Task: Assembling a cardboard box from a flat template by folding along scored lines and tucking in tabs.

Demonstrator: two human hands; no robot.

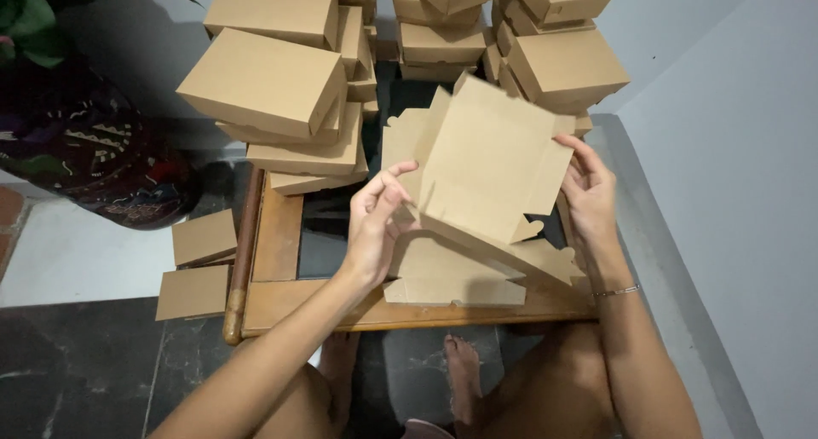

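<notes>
Upright between them, flat cardboard box blank (490,162); left hand (375,226) and right hand (588,192) each gripping an edge.

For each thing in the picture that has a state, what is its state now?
Box blank: unfolded, partly bent, held up in both hands.
Left hand: gripping the blank's left edge.
Right hand: gripping the blank's right edge.
Flat blanks: unfolded, lying on the table.
Stacked boxes: folded, closed, piled up.
Floor pieces: flat, lying beside the table.
</notes>
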